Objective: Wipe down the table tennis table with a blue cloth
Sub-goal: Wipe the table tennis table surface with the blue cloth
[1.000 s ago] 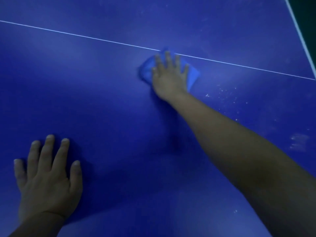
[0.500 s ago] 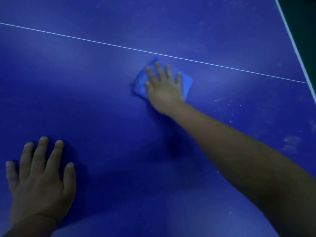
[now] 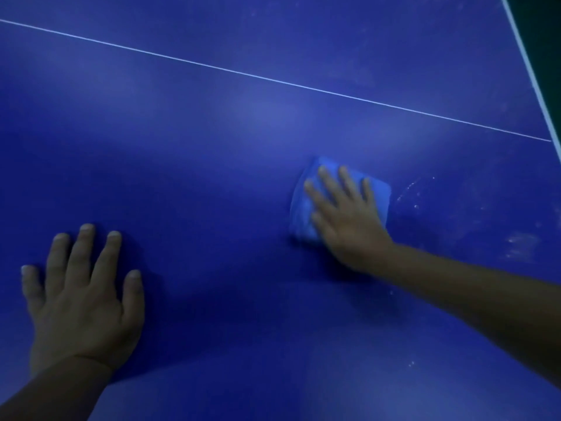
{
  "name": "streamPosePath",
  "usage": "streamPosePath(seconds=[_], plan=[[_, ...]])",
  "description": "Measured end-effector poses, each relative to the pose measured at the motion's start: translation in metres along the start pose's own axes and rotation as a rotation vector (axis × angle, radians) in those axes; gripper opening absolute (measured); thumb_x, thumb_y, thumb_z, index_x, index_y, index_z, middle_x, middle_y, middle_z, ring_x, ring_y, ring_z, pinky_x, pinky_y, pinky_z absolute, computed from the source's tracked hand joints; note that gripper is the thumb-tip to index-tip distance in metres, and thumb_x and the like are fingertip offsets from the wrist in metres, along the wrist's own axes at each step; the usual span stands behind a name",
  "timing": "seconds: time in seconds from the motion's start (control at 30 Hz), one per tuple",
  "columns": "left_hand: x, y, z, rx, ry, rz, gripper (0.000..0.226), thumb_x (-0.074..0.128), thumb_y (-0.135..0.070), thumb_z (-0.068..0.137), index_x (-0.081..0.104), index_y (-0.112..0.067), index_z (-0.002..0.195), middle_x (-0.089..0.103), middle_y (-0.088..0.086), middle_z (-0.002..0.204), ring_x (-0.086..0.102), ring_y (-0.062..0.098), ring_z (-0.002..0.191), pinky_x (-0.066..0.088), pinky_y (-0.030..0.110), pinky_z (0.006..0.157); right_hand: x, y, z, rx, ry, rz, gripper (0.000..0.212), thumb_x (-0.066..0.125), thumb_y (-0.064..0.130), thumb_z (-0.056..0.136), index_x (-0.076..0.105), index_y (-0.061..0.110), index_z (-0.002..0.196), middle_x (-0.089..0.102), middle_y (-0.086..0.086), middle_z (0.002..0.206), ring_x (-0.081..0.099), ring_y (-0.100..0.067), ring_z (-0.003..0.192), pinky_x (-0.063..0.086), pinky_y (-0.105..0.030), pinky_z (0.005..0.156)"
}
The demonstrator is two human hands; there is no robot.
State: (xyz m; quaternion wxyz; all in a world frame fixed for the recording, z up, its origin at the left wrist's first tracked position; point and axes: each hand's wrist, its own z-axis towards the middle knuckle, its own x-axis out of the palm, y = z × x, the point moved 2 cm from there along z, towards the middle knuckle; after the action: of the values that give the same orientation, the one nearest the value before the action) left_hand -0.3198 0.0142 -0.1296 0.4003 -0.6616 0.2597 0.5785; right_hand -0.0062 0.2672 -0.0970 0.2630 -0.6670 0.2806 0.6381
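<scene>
The blue table tennis table [image 3: 212, 165] fills the view, with a thin white centre line [image 3: 273, 82] running across it. A folded light-blue cloth [image 3: 378, 192] lies flat on the table right of centre. My right hand [image 3: 349, 220] presses down on the cloth with fingers spread, covering most of it. At lower left, my left hand [image 3: 82, 296] rests palm-down on the bare table with fingers apart, holding nothing.
A white edge line [image 3: 534, 86] marks the table's right side, with dark floor beyond it. White dust specks and smudges [image 3: 519, 244] lie on the surface to the right of the cloth.
My right hand has pulled the cloth back from the centre line toward me and to the right. My left hand has stayed planted on the table.
</scene>
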Motion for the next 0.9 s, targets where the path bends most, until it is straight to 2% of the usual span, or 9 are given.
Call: streamPosePath(seconds=[0.1, 0.27, 0.37, 0.47, 0.57, 0.63, 0.77, 0.83, 0.9], plan=[[-0.011, -0.009, 0.000, -0.017, 0.058, 0.039, 0.066, 0.023, -0.056, 0.095, 0.028, -0.023, 0.152, 0.018, 0.007, 0.162, 0.008, 0.030, 0.151, 0.017, 0.066, 0.115, -0.009, -0.031, 0.008, -0.147, 0.064, -0.049, 0.058, 0.019, 0.048, 0.103, 0.033, 0.026, 0.155, 0.026, -0.006, 0.163, 0.022, -0.035, 0.150, 0.016, -0.064, 0.116], [-0.023, -0.020, -0.002, -0.031, 0.040, 0.020, 0.065, 0.026, -0.052, 0.095, 0.033, -0.019, 0.151, 0.022, 0.007, 0.162, 0.008, 0.028, 0.151, 0.006, 0.059, 0.119, -0.030, -0.136, 0.087, 0.539, 0.033, 0.038, 0.053, 0.025, 0.042, 0.107, 0.020, 0.030, 0.159, 0.008, 0.002, 0.168, 0.007, -0.030, 0.153, 0.010, -0.061, 0.118], [-0.026, -0.022, -0.003, -0.020, 0.042, 0.013, 0.065, 0.026, -0.051, 0.095, 0.033, -0.019, 0.151, 0.021, 0.007, 0.162, 0.006, 0.027, 0.152, -0.002, 0.053, 0.119, -0.023, -0.091, 0.046, 0.401, 0.009, 0.002, 0.056, 0.024, 0.043, 0.105, 0.023, 0.025, 0.158, 0.016, -0.005, 0.166, 0.015, -0.036, 0.151, 0.015, -0.064, 0.115], [-0.027, -0.022, -0.003, -0.011, 0.043, 0.016, 0.065, 0.025, -0.052, 0.096, 0.032, -0.019, 0.151, 0.021, 0.007, 0.162, 0.006, 0.027, 0.152, -0.004, 0.050, 0.118, -0.007, -0.008, -0.065, -0.019, 0.039, -0.043, 0.057, 0.029, 0.041, 0.100, 0.032, 0.022, 0.154, 0.028, -0.014, 0.161, 0.027, -0.045, 0.146, 0.024, -0.071, 0.109], [-0.029, -0.023, -0.003, -0.028, 0.065, 0.016, 0.066, 0.024, -0.053, 0.095, 0.031, -0.020, 0.152, 0.019, 0.007, 0.163, 0.005, 0.027, 0.152, -0.002, 0.053, 0.119, -0.005, 0.019, -0.119, -0.372, 0.109, -0.038, 0.052, 0.030, 0.046, 0.104, 0.033, 0.030, 0.153, 0.027, -0.009, 0.163, 0.026, -0.042, 0.148, 0.017, -0.066, 0.115], [-0.032, -0.026, -0.002, -0.032, 0.063, 0.013, 0.066, 0.024, -0.052, 0.095, 0.032, -0.019, 0.152, 0.019, 0.007, 0.163, 0.004, 0.027, 0.152, -0.003, 0.054, 0.119, -0.014, -0.006, -0.071, -0.304, 0.035, -0.068, 0.054, 0.033, 0.042, 0.100, 0.042, 0.022, 0.149, 0.039, -0.015, 0.156, 0.036, -0.047, 0.141, 0.025, -0.071, 0.109], [-0.039, -0.032, -0.005, -0.041, 0.061, -0.018, 0.067, 0.024, -0.051, 0.094, 0.031, -0.019, 0.152, 0.017, 0.006, 0.164, 0.001, 0.024, 0.152, -0.007, 0.051, 0.120, -0.028, -0.055, 0.037, 0.381, 0.000, 0.078, 0.055, 0.027, 0.045, 0.105, 0.024, 0.030, 0.157, 0.015, -0.001, 0.167, 0.011, -0.031, 0.153, 0.009, -0.061, 0.119], [-0.041, -0.034, -0.006, -0.041, 0.067, -0.035, 0.068, 0.023, -0.052, 0.093, 0.030, -0.019, 0.153, 0.016, 0.006, 0.164, 0.000, 0.023, 0.152, -0.007, 0.051, 0.120, -0.024, -0.030, 0.039, 0.387, 0.007, 0.060, 0.055, 0.023, 0.046, 0.105, 0.021, 0.031, 0.158, 0.012, 0.000, 0.167, 0.008, -0.031, 0.153, 0.008, -0.061, 0.119], [-0.043, -0.034, -0.006, -0.043, 0.077, -0.047, 0.069, 0.022, -0.052, 0.093, 0.029, -0.020, 0.154, 0.015, 0.006, 0.165, -0.001, 0.024, 0.152, -0.008, 0.052, 0.121, -0.014, 0.020, 0.002, 0.123, -0.006, -0.024, 0.059, 0.022, 0.045, 0.102, 0.029, 0.026, 0.156, 0.020, -0.007, 0.165, 0.016, -0.038, 0.151, 0.015, -0.067, 0.115]])
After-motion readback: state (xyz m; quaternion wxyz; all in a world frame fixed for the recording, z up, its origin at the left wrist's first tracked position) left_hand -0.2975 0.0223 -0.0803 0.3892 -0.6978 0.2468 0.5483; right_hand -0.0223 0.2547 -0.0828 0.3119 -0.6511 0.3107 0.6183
